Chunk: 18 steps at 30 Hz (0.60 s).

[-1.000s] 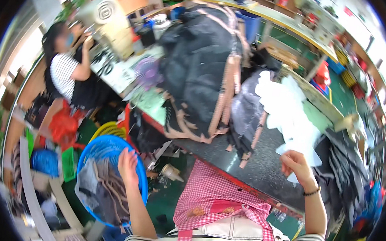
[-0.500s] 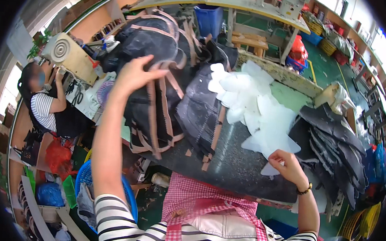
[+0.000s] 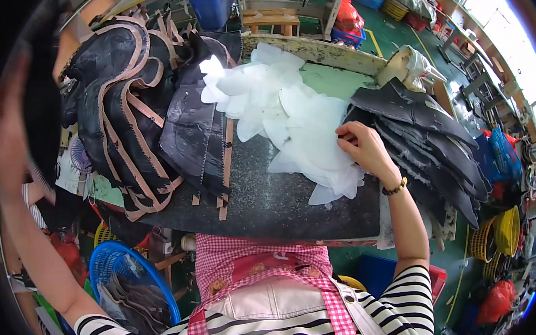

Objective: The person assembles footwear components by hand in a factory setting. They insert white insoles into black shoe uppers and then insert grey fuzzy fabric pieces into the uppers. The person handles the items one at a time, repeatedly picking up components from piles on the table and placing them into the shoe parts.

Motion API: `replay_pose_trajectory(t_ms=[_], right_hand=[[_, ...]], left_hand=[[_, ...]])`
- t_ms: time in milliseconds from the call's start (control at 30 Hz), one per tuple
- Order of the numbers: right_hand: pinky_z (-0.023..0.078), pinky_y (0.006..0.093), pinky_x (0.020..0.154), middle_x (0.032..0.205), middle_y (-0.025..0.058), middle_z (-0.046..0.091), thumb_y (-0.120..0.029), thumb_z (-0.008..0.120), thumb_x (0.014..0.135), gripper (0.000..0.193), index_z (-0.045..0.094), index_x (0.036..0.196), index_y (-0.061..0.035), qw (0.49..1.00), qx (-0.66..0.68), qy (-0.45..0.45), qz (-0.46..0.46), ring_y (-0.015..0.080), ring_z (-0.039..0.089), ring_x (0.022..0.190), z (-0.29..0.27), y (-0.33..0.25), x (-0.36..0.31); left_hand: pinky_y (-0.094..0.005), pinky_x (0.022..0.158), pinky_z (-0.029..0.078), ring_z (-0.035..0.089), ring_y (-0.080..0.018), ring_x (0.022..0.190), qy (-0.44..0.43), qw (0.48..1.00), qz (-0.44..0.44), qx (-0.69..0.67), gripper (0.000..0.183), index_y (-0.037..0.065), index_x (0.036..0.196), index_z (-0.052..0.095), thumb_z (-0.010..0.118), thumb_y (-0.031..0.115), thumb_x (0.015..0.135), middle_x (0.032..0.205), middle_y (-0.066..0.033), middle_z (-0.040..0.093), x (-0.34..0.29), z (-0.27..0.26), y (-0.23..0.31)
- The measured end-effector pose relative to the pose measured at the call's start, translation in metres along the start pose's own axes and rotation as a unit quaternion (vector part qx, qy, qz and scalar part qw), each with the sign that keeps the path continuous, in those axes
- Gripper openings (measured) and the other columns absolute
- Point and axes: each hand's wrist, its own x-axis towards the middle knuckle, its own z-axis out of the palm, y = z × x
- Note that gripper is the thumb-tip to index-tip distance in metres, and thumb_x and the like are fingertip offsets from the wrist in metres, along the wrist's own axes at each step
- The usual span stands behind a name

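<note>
At the far left my left hand [image 3: 9, 127] is raised and smeared by motion. A black piece with a zigzag-stitched edge [image 3: 41, 181] hangs against it, seemingly in its grip. My right hand [image 3: 367, 150] has its fingers curled together at the right edge of several thin white cut sheets [image 3: 313, 127]; anything between the fingertips is hidden. Left of the sheets lies a heap of black stitched pieces with tan strips [image 3: 121, 106]. A dark panel with a zigzag seam [image 3: 190, 135] lies between heap and sheets. Dark grey cut pieces [image 3: 423, 134] are stacked beyond my right hand.
The black worktable [image 3: 271, 207] carries small scraps and dust. Below its left end stands a blue basket [image 3: 106, 250] with grey pieces inside. Behind the table are a blue bin [image 3: 209, 5] and a wooden stool [image 3: 269, 19]. A yellow basket [image 3: 506, 231] stands at right.
My left hand has swung from above the black heap to the far left, with a black piece now beside it. My right hand has moved from the sheets' near corner farther up their right edge. The view has shifted.
</note>
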Motion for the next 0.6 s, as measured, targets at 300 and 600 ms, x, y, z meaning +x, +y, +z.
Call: replay_pose_trajectory(t_ms=[300, 600], right_hand=[[0.05, 0.0313, 0.067, 0.078, 0.0114, 0.063, -0.008, 0.064, 0.081, 0.012, 0.061, 0.09, -0.0001, 0.999, -0.034, 0.008, 0.021, 0.0205, 0.064, 0.073, 0.002, -0.012, 0.013], [0.05, 0.0324, 0.063, 0.075, 0.0125, 0.067, -0.014, 0.067, 0.083, 0.015, 0.067, 0.091, -0.002, 0.948, 0.15, -0.277, -0.055, 0.021, 0.067, 0.067, 0.03, -0.116, -0.038]], left_hand=[[-0.0485, 0.112, 0.032, 0.044, -0.0267, 0.134, -0.396, 0.875, 0.26, 0.1, 0.05, 0.012, 0.122, 0.063, 0.062, 0.002, 0.073, 0.139, -0.008, 0.053, -0.196, 0.194, 0.008], [-0.0253, 0.075, 0.044, 0.058, -0.0114, 0.082, -0.269, 0.796, -0.285, -0.46, 0.015, -0.001, 0.073, 0.066, 0.072, 0.009, 0.083, 0.09, -0.0056, 0.064, -0.211, 0.188, 0.078]])
